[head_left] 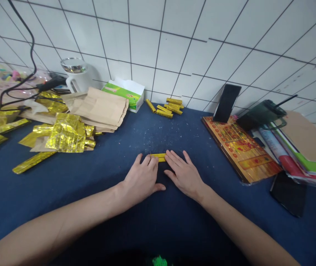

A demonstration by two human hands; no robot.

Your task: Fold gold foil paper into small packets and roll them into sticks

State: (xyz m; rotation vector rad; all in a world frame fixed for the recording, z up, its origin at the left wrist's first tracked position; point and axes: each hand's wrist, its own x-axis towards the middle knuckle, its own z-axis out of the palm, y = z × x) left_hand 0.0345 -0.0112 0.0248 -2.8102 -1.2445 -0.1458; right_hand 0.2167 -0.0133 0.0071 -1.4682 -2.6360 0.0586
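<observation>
A narrow folded gold foil strip (161,157) lies flat on the dark blue tabletop in front of me. Over its left end, my left hand (142,175) has its fingers bent down and closed on the strip, thumb pointing right. My right hand (184,175) rests palm down on the other end, its fingers stretched out and its thumb apart. Only the middle of the strip shows between the hands. Beyond them, several similar folded gold pieces (169,109) lie in a small loose pile near the wall.
To the left are crumpled gold foil sheets (65,133), brown paper bags (99,107), a green tissue pack (124,95), a white mug (77,79) and a black cable (33,44). On the right, a phone (227,102) leans above an orange box (241,151), beside a dark cup (261,114).
</observation>
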